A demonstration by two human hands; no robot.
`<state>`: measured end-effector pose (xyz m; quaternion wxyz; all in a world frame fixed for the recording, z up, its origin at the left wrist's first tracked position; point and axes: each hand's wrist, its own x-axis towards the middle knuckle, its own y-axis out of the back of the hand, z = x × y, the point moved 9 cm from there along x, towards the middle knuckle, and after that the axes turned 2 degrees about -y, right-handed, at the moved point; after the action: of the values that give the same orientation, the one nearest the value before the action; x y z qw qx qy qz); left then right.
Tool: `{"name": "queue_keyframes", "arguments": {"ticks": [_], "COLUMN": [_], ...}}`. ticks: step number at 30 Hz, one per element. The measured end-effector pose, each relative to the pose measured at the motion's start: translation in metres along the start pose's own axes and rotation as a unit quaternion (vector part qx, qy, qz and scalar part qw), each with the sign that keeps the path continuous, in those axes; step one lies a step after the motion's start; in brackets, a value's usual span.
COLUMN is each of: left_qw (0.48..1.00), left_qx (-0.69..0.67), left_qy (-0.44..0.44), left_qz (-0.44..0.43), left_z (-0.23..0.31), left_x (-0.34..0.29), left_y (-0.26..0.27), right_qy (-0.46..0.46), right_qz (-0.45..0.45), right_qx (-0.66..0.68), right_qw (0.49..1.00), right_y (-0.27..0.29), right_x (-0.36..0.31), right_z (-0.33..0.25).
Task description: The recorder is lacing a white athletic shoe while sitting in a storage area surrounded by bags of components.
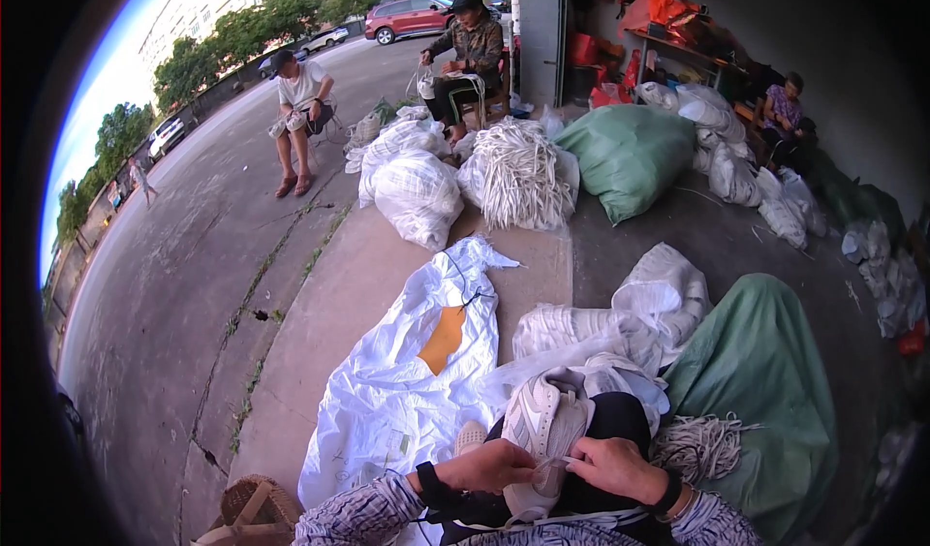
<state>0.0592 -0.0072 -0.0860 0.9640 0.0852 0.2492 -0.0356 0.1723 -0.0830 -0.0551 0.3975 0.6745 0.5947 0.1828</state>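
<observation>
A pale sneaker (535, 418) rests on my dark-trousered lap. Over its upper, a thin whitish shoelace (553, 463) stretches between my two hands. My left hand (497, 466) pinches the lace from the left, fingers pressed together. On the right, my right hand (617, 469) is closed on the same lace with its thumb and fingertips. The two hands are a short gap apart. To the right of my lap, a loose bundle of pale shoelaces (697, 447) lies against a green sack (758, 376).
A white woven sack (387, 391) with an orange patch lies flat at left front. White bags of shoes (620, 304) lie just ahead. Farther off are stuffed clear bags (417, 197), a heap of laces (518, 178) and a green sack (625, 154). Three people sit working beyond.
</observation>
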Motion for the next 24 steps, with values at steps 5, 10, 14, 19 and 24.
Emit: {"name": "queue_keyframes", "arguments": {"ticks": [5,10,14,19,24], "left_qw": [0.978,0.951,0.898,0.764,0.608], "left_qx": [-0.192,-0.280,-0.339,-0.373,-0.467], "left_qy": [-0.064,-0.132,-0.261,-0.408,-0.418], "left_qz": [-0.049,0.008,0.104,0.334,0.488], "left_z": [0.005,0.025,0.038,0.040,-0.001], "left_x": [-0.043,-0.069,-0.096,-0.153,-0.193], "left_y": [0.006,0.025,0.059,0.123,0.164], "right_qy": [-0.002,0.011,0.053,0.096,0.153], "right_qz": [-0.017,-0.026,-0.047,-0.117,-0.079], "right_qx": [0.042,0.032,-0.019,0.074,0.305], "right_qw": [0.999,0.999,0.997,0.986,0.936], "right_y": [-0.005,-0.007,-0.004,0.002,0.049], "right_x": [-0.001,0.002,-0.006,-0.017,-0.025], "right_z": [0.003,0.001,-0.012,-0.012,-0.020]}}
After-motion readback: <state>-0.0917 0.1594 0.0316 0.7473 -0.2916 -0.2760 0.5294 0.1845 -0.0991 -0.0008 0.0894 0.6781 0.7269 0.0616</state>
